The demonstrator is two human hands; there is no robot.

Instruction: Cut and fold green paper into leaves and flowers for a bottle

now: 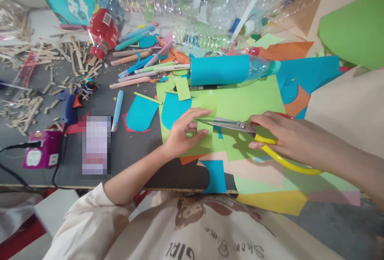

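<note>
My right hand [277, 132] is closed round the yellow handles of a pair of scissors [240, 126], whose metal blades point left toward my left hand. My left hand [184, 130] pinches a piece of light green paper [204, 140] at the blade tips. Underneath lies a larger light green sheet [252, 98] on the dark table [132, 152]. A plastic bottle wrapped in blue paper [222, 69] lies on its side just beyond.
Blue paper cut-outs [141, 113], markers [144, 68] and a blue glue stick [117, 110] lie left of centre. Wooden sticks [30, 108], a red-labelled bottle [103, 28] and a purple box [42, 148] sit at the left. Coloured sheets [309, 72] and clear bottles [210, 8] crowd the back and right.
</note>
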